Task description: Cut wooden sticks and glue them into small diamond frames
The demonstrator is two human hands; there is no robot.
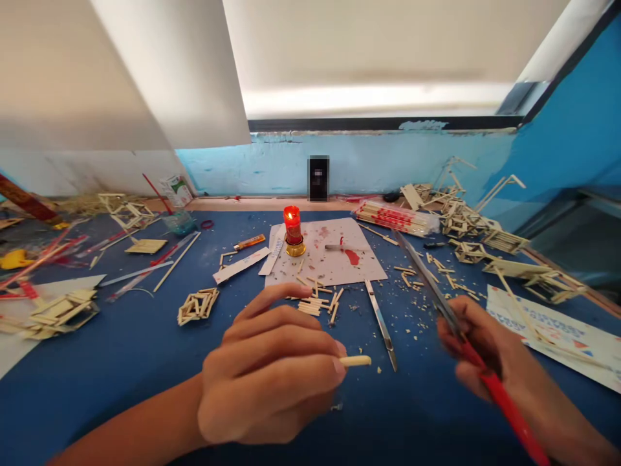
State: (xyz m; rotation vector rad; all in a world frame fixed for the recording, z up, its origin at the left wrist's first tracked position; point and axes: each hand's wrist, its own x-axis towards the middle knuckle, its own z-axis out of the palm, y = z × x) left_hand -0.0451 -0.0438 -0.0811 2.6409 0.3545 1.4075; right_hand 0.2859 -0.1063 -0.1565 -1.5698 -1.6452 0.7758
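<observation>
Near the middle front, my left hand (276, 369) is closed, pinching a short pale wooden stick (356, 360) between thumb and fingertips. Its rounded free end points right. My right hand (478, 343), slightly blurred, grips what look like red-handled scissors (490, 382) near the base of the blades, which point up and away. The scissors and the stick are apart. On the table between the hands lies a slim metal cutter (381, 323). Just beyond my left hand are several short cut sticks (313, 304).
A lit red candle (292, 226) stands on stained paper (334, 275). An orange lighter (250, 242) lies left of it. Stick frames (198, 305) sit left, with more models (470, 223) piled right. Bagged sticks (398, 218) and a dark, blurred-out object (318, 178) are at the back.
</observation>
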